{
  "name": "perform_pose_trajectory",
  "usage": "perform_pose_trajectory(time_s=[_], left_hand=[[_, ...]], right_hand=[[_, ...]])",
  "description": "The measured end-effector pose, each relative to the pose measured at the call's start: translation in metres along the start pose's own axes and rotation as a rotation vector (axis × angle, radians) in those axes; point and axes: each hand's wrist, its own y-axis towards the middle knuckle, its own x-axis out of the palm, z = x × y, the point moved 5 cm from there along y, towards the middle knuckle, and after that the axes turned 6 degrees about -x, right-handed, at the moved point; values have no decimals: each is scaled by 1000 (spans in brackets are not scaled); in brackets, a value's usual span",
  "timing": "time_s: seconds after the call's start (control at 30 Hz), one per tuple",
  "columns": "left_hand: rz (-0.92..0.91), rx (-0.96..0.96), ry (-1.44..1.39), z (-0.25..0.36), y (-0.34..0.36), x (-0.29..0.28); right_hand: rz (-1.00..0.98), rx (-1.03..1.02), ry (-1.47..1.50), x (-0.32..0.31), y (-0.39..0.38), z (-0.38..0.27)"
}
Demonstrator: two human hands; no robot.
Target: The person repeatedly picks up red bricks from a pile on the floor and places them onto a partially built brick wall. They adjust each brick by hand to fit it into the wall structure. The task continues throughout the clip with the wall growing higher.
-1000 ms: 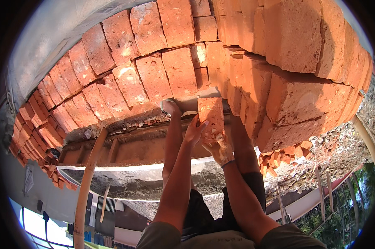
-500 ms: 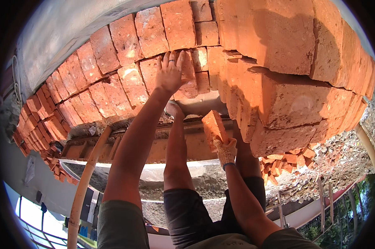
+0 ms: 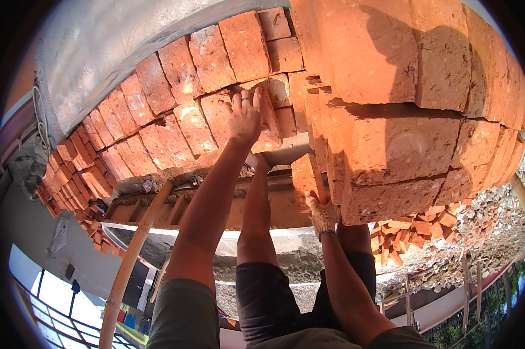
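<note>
Brick stacking at a red brick pile, seen from above the worker's head. The left hand [image 3: 245, 116] lies spread and flat, fingers wide, against a brick [image 3: 266, 110] in the lower, stepped pile [image 3: 158, 122]; it grips nothing, only presses or steadies. The right hand [image 3: 322, 212], gloved, is closed round the lower end of a loose brick [image 3: 306, 180], held upright just beside the near corner of the tall stack [image 3: 402, 134] and not yet set down. As a judgement of progress: many courses already stand, the tall stack well above the stepped pile, while the held brick is unplaced and a heap of broken pieces [image 3: 416, 230] lies on the ground at the stack's foot, so work appears to be partway through. A second person [image 3: 256, 232] stands between the two arms, forearm raised toward the gap [image 3: 286, 156] where the piles meet. Room for movement is tight: the tall stack's corner edge sits just beside the held brick, the other person's arm is near both hands, and a wooden pole [image 3: 129, 262] leans at the left. The stack edges are rough and uneven.
</note>
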Motion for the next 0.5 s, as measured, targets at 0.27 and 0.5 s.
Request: perform_pose_trajectory(time_s=[0.27,0.5], left_hand=[[-111,70,-125,2,25,10],[-147,237,-196,20,29,-7]], right_hand=[[14,242,16,-15,5,40],[-38,167,12,-1,-9,-7]])
